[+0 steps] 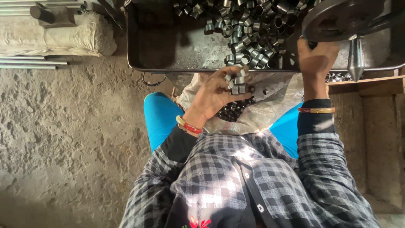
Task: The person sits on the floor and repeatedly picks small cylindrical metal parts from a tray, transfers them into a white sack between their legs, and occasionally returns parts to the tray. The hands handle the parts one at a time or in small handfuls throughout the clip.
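- The floor (pixel 63 139) is rough grey concrete, with cracks and bumps. It fills the left side.
- A big dark metal tray (pixel 168 50) sits at the top, in front of the person. Its bare left part is dusty.
- A white sack (pixel 63 38) lies on the floor to the left of the tray, with long metal rods (pixel 29 64) beside it.
- A pale plastic bag (pixel 274 101) rests on the person's lap, over blue trousers. It holds dark rings.
- A round black wheel (pixel 346 17) hangs over the right end of the tray. A pointed metal spike (pixel 355 57) sticks down beside it.
- A heap of small shiny metal rings (pixel 249 29) fills the middle of the tray.
- The right hand (pixel 315 59) reaches up under the wheel. I cannot tell what it grips or how far it is closed.
- The left hand (pixel 217 95) is curled around a few small rings (pixel 237 82), just over the bag and near the tray's front edge.
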